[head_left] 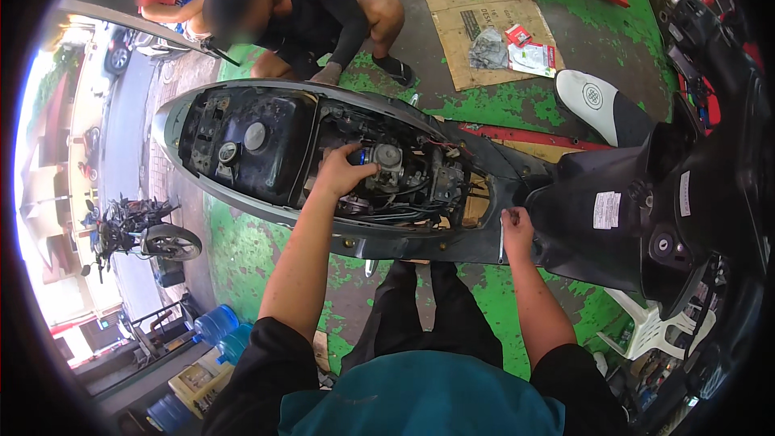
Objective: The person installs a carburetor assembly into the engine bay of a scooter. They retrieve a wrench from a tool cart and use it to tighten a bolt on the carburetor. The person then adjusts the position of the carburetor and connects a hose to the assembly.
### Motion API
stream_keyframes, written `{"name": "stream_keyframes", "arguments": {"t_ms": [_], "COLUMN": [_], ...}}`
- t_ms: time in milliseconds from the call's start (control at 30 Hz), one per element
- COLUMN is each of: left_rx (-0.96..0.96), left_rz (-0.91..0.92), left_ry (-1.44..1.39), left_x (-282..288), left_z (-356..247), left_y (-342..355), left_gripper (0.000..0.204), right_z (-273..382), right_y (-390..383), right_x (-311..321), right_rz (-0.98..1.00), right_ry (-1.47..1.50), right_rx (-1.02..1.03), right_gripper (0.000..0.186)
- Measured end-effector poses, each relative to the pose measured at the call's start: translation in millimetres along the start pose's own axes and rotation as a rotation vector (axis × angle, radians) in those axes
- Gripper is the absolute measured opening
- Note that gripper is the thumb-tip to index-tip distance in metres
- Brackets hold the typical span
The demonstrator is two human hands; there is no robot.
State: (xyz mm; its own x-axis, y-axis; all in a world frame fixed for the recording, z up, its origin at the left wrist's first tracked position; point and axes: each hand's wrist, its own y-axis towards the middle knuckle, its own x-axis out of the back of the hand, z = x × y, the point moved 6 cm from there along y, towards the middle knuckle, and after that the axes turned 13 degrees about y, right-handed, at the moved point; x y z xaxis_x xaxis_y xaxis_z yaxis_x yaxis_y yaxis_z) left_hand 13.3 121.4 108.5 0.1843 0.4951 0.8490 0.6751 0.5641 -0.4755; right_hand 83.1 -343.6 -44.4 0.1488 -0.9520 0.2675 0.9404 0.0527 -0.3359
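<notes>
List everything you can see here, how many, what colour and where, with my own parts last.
Opened scooter: 1, mostly black, across the middle
Tank: 1, black, left half of scooter
Engine part: 1, silver, inside scooter, centre
Slim tool: 1, silver, right of centre
Cardboard: 1, brown, upper right floor
Packets: at least 3, grey, red and white, on cardboard
Seat: 1, white and black, beside cardboard
Water jugs: at least 3, blue, lower left
Chair: 1, white, lower right
Nearest motorcycle: 1, mostly black, left
Floor: 1, worn green, beneath
Other people: 2, one in black, one in blue, upper left
Shirt: 1, teal, bottom edge
Left hand: 1, bare, at engine part
Right hand: 1, bare, holding slim tool
</notes>
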Motion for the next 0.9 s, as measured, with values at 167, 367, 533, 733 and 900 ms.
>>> {"name": "stream_keyframes", "arguments": {"t_ms": [167, 367, 533, 733, 900], "left_rx": [-0.023, -0.024, 0.024, 0.064, 0.111], "left_rz": [-0.007, -0.004, 0.027, 0.162, 0.228], "left_ry": [0.039, -0.075, -0.090, -0.193, -0.095], "left_x": [-10.9, -11.0, -19.8, -26.0, -31.0], "left_z": [18.2, 5.6, 9.5, 15.0, 18.6], "left_y": [-5.6, -14.0, -13.4, -7.7, 3.5], "left_gripper": [0.088, 0.085, 0.089, 0.099, 0.105], "right_z": [35.7, 149.0, 231.1, 217.0, 208.0], "right_y": [1.2, -18.2, -32.6, -31.3, -28.2], "right_x": [-25.8, -85.7, -172.8, -238.9, -257.7], "right_rz": [-0.008, -0.019, 0.319, 0.630, 0.707], "right_ry": [0.140, 0.188, -0.258, -0.657, -0.714], "right_rx": [-0.009, 0.260, 0.613, 0.562, 0.453], "right_gripper": [0.017, 0.019, 0.046, 0.084, 0.089]}}
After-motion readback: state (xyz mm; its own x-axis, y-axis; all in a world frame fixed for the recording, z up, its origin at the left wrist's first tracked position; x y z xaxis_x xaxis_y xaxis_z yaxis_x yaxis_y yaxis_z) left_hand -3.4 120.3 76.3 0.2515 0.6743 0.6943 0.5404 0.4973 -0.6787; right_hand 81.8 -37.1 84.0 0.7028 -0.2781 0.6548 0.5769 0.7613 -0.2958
